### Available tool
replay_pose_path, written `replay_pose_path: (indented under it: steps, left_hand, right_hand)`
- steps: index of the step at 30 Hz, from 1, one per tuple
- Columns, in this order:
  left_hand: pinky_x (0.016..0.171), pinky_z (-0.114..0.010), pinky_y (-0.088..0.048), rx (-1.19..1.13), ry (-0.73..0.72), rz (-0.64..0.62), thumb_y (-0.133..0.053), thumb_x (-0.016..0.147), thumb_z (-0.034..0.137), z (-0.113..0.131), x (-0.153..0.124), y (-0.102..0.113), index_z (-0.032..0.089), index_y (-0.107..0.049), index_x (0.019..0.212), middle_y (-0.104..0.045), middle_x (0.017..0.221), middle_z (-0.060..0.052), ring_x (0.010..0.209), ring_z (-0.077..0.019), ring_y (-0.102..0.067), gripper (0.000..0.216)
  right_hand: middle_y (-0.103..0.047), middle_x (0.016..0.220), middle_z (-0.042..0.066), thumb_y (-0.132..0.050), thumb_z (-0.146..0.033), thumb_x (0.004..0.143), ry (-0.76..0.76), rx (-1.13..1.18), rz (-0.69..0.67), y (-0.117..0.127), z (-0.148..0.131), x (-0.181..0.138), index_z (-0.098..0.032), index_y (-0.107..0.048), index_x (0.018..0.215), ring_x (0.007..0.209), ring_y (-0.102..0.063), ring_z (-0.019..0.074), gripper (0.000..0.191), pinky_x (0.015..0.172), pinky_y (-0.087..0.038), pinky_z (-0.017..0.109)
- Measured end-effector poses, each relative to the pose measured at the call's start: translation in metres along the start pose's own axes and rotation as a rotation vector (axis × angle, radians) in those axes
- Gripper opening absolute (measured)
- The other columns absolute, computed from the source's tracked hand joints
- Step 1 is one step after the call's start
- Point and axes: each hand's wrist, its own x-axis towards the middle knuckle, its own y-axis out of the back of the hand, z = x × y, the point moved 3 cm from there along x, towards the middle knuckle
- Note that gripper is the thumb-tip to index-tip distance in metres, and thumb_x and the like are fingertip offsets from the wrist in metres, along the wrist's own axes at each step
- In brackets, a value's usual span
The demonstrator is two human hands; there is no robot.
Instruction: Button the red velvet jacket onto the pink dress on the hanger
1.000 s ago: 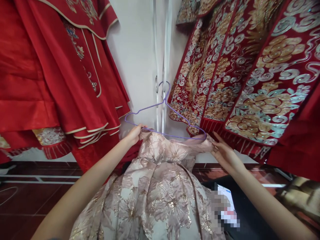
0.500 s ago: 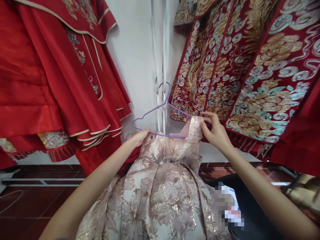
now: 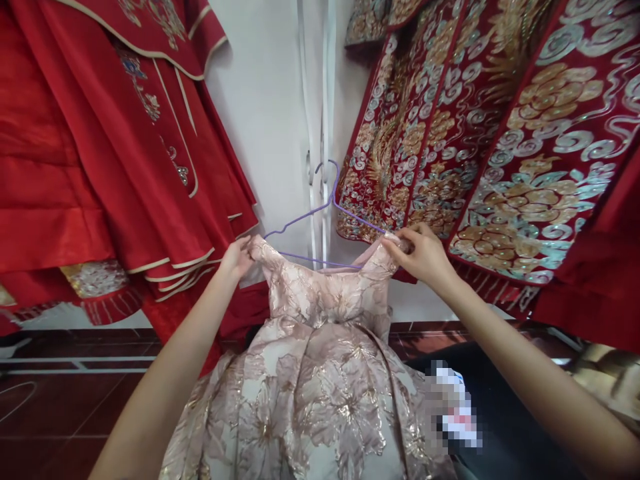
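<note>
A pale pink dress [image 3: 330, 373] with gold flower patterns spreads across the lower middle of the view. Its shoulders sit over the two ends of a purple hanger [image 3: 306, 215], whose hook stands free in front of the white wall. My left hand [image 3: 237, 259] pinches the dress's left shoulder strap at the hanger's end. On the other side, the fingers of my right hand [image 3: 419, 251] are closed on the right shoulder strap. The hanger's two ends are hidden under the fabric and fingers.
Red garments [image 3: 105, 147] hang at the left, and a red embroidered garment [image 3: 520, 167] hangs at the right. Between them a white pole [image 3: 325, 87] runs down the wall [image 3: 260, 100]. White rack bars [image 3: 85, 364] lie low above dark red floor tiles [image 3: 60, 413].
The dress's left shoulder has gone up and outward over the hanger's left end, with my left hand moving left and up. My right hand stays at the right strap.
</note>
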Motion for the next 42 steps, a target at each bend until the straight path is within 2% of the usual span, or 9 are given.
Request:
replay_pose_path:
  steps: [5,12,17,22,26,29,32,38,42]
  left_hand:
    - [0.069,-0.025,-0.052,-0.003,0.035,0.013,-0.044,0.07,-0.004,-0.009,0.008,0.002,0.01,-0.062,0.081,-0.062,0.067,-0.007,0.064,-0.0139,-0.061,0.025]
    - [0.073,-0.022,-0.048,0.059,-0.11,-0.09,-0.052,0.074,0.003,0.006,0.0,-0.015,0.015,-0.058,0.115,-0.067,0.082,-0.003,0.072,-0.0108,-0.062,0.043]
    - [0.083,-0.032,-0.046,0.609,-0.447,-0.342,-0.059,0.08,0.024,0.029,-0.014,-0.049,0.018,-0.066,0.112,-0.068,0.097,-0.007,0.085,-0.0191,-0.061,0.034]
    - [0.1,-0.042,-0.035,1.066,-0.764,-0.131,-0.07,0.072,0.041,0.036,-0.011,-0.048,0.018,-0.071,0.083,-0.065,0.099,-0.011,0.113,-0.0318,-0.049,0.025]
    - [0.085,-0.032,-0.045,0.763,-0.514,-0.218,-0.073,0.066,0.047,0.017,-0.003,-0.029,0.016,-0.07,0.079,-0.067,0.092,-0.008,0.094,-0.024,-0.059,0.033]
    - [0.076,-0.027,-0.047,0.35,-0.272,-0.268,-0.08,0.059,0.038,-0.007,-0.003,-0.018,0.017,-0.068,0.092,-0.069,0.092,-0.005,0.081,-0.0166,-0.063,0.041]
    - [0.073,-0.023,-0.048,0.16,-0.155,-0.178,-0.083,0.056,0.03,-0.034,-0.008,-0.009,0.018,-0.065,0.094,-0.07,0.085,-0.002,0.074,-0.0121,-0.064,0.044]
    - [0.075,-0.029,-0.05,0.377,-0.002,-0.323,-0.084,0.052,0.047,-0.1,-0.034,0.001,0.012,-0.069,0.093,-0.073,0.092,-0.01,0.078,-0.0197,-0.067,0.056]
    - [0.085,-0.034,-0.049,0.535,0.099,-0.472,-0.079,0.059,0.052,-0.121,-0.053,0.015,0.011,-0.069,0.102,-0.071,0.106,-0.013,0.095,-0.0259,-0.066,0.06]
  right_hand:
    - [-0.048,0.081,0.008,-0.053,-0.047,0.086,-0.006,-0.019,-0.018,-0.005,0.003,0.002,-0.018,-0.064,0.08,0.075,-0.053,0.0231,0.032,0.076,-0.045,0.036]
    - [-0.046,0.075,0.006,-0.039,-0.056,0.09,-0.007,0.004,-0.04,-0.002,0.005,0.005,-0.02,-0.061,0.075,0.074,-0.051,0.0239,0.045,0.078,-0.045,0.039]
    - [-0.048,0.079,0.008,-0.031,-0.052,0.095,0.052,0.075,-0.126,-0.011,0.008,0.001,-0.019,-0.061,0.08,0.078,-0.054,0.0235,0.047,0.082,-0.045,0.04]
    - [-0.059,0.086,0.009,-0.046,-0.055,0.088,0.051,0.203,-0.152,-0.01,0.013,0.007,-0.019,-0.066,0.079,0.086,-0.058,0.024,0.042,0.082,-0.045,0.037]
    - [-0.066,0.074,0.005,-0.062,-0.059,0.076,-0.288,0.513,-0.172,-0.018,0.026,0.004,-0.019,-0.069,0.074,0.072,-0.06,0.0203,0.04,0.068,-0.047,0.031]
    - [-0.07,0.082,0.004,-0.071,-0.056,0.066,-0.598,0.863,0.075,-0.035,0.038,-0.014,-0.02,-0.07,0.084,0.071,-0.063,0.0187,0.04,0.061,-0.048,0.028]
    - [-0.071,0.087,0.004,-0.073,-0.053,0.065,-0.707,1.097,0.211,-0.059,0.036,-0.037,-0.021,-0.068,0.092,0.075,-0.065,0.0184,0.042,0.06,-0.051,0.027]
    - [-0.07,0.071,0.005,-0.058,-0.066,0.074,-0.754,1.059,0.117,-0.095,0.002,-0.07,-0.017,-0.069,0.08,0.078,-0.067,0.0221,0.051,0.069,-0.054,0.03]
    - [-0.073,0.086,0.005,-0.054,-0.065,0.079,-0.7,1.161,-0.054,-0.106,-0.008,-0.076,-0.02,-0.07,0.091,0.095,-0.067,0.0225,0.049,0.087,-0.051,0.032]
